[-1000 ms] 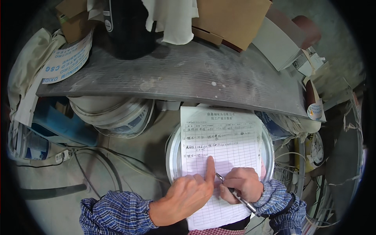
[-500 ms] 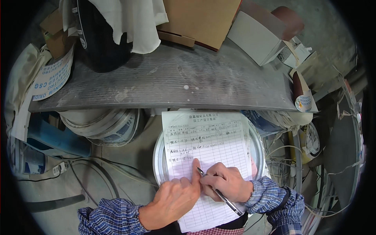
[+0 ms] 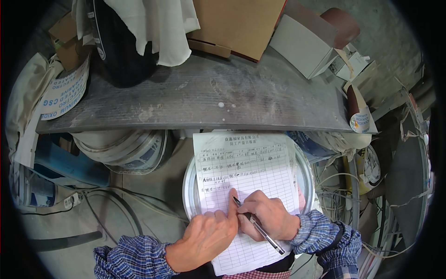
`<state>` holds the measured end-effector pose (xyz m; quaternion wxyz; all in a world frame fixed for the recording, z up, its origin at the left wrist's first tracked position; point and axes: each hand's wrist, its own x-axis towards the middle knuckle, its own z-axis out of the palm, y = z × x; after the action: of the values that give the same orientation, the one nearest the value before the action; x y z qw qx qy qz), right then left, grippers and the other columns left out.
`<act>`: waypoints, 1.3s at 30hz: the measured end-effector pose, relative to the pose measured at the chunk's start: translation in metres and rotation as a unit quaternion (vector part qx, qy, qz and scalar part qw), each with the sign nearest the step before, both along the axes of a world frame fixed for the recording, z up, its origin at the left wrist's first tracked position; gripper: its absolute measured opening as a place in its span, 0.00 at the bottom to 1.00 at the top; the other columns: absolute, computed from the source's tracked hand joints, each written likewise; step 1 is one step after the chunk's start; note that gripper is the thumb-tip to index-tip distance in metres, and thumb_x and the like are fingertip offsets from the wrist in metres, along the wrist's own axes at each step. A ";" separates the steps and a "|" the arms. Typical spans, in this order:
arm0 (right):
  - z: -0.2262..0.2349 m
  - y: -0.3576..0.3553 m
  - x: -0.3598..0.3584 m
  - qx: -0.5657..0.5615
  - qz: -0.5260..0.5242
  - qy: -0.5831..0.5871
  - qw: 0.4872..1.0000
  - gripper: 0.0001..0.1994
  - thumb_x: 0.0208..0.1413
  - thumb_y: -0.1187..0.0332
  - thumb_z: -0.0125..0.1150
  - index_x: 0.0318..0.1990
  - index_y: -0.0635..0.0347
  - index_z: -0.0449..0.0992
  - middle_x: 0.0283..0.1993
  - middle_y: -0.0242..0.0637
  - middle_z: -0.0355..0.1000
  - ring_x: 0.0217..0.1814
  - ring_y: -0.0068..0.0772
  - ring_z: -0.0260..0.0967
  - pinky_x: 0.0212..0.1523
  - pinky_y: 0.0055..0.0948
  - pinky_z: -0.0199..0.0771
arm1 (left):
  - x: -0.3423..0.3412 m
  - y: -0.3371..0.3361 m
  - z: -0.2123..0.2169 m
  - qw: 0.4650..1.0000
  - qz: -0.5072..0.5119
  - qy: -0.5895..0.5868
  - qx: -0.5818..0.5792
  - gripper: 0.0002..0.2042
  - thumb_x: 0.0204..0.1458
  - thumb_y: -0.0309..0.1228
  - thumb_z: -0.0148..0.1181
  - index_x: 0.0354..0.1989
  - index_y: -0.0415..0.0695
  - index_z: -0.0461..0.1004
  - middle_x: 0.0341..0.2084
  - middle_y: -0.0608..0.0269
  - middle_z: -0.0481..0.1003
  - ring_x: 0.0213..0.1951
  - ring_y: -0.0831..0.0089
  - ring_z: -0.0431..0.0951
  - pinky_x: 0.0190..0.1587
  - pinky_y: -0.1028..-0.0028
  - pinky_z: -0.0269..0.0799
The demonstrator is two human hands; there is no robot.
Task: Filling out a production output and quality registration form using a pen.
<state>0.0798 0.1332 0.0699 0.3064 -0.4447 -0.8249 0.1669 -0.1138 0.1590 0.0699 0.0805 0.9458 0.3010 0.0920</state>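
A printed form sheet (image 3: pixel 274 190) with a ruled table and handwriting in its upper rows lies on top of other paper, over the round pale lid of a bucket (image 3: pixel 189 183). My right hand (image 3: pixel 269 216) grips a pen (image 3: pixel 269 241), its tip pointing up and left toward the table's rows. On the sheet's left side rests my left hand (image 3: pixel 204 239), holding nothing. One of its fingers stretches forward along the paper beside the pen tip, while the others are curled. The curled fingertips are hidden under the hand.
Beyond the sheet stands a dusty grey bench (image 3: pixel 186 102). It bears a cardboard box (image 3: pixel 237 25), a white box (image 3: pixel 302 46), a black container (image 3: pixel 123 56) and a white cloth (image 3: pixel 162 28). Buckets (image 3: pixel 134 149) sit beneath it. Hoses and cables (image 3: pixel 123 204) cross the floor at left.
The pen tip has shifted very slightly up and left, and the pen's rear end has moved a little left. The left hand stays on the sheet.
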 end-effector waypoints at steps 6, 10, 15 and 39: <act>-0.003 0.000 0.002 -0.017 0.014 -0.026 0.999 0.18 0.47 0.70 0.70 0.45 0.62 0.71 0.38 0.37 0.67 0.24 0.31 0.71 0.18 0.27 0.72 | -0.001 0.000 0.000 0.999 -0.014 0.030 -0.008 0.28 0.49 0.28 0.54 0.59 0.25 0.68 0.10 0.68 0.68 0.12 0.79 0.71 0.11 0.75 0.63; -0.002 -0.004 0.003 -0.019 0.008 -0.057 0.998 0.17 0.46 0.70 0.70 0.44 0.59 0.74 0.38 0.38 0.68 0.26 0.32 0.71 0.19 0.28 0.73 | -0.002 0.000 -0.001 1.000 -0.018 -0.008 -0.023 0.18 0.48 0.27 0.55 0.47 0.28 0.71 0.11 0.66 0.69 0.13 0.77 0.73 0.13 0.75 0.65; 0.003 -0.001 0.000 0.000 0.019 -0.065 0.998 0.17 0.44 0.70 0.71 0.43 0.57 0.75 0.37 0.36 0.67 0.25 0.29 0.69 0.18 0.26 0.71 | -0.002 -0.002 0.000 0.999 -0.011 -0.005 -0.035 0.05 0.45 0.26 0.58 0.19 0.42 0.72 0.13 0.63 0.72 0.14 0.72 0.75 0.13 0.71 0.67; 0.004 0.001 0.000 0.023 0.026 -0.063 0.997 0.20 0.46 0.69 0.68 0.49 0.57 0.75 0.36 0.33 0.65 0.24 0.25 0.70 0.17 0.23 0.70 | -0.003 -0.002 -0.001 0.999 -0.015 -0.013 -0.034 0.04 0.44 0.25 0.58 0.20 0.42 0.73 0.13 0.65 0.70 0.16 0.75 0.74 0.13 0.72 0.66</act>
<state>0.0797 0.1342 0.0743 0.2593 -0.4253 -0.8577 0.1273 -0.1163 0.1566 0.0686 0.1176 0.9457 0.2883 0.0933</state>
